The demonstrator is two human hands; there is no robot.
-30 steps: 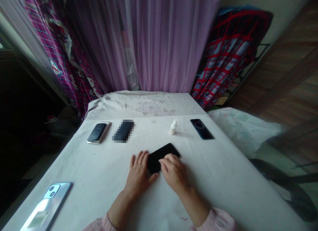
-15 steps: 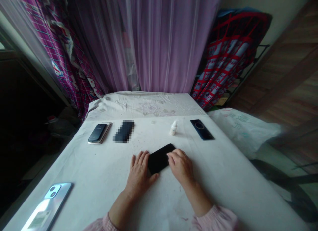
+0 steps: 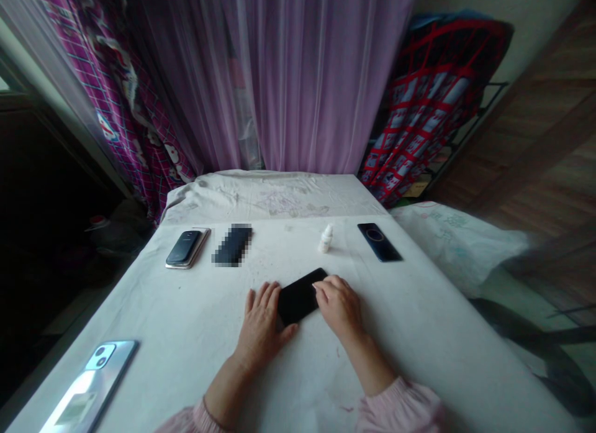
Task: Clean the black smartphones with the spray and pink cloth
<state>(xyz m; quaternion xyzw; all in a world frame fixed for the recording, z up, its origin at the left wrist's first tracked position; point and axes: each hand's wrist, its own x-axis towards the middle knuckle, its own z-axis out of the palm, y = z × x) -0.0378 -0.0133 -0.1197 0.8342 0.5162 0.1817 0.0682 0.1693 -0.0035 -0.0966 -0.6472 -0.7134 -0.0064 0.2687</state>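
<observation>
My left hand lies fingers apart against the smooth, rectangular black phone; my right hand curls, fingertips together.

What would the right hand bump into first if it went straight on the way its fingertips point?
Most likely the black phone, which lies right at the right hand; whether they already touch is unclear. Beyond it, the left hand comes next.

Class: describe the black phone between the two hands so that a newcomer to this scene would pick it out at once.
Find the big white tablecloth, then the left hand and the right hand over it. Between them, on the near side of the small white bottle, lies the black phone, slanted, dark screen up. No other phone here has hands at it.
</observation>
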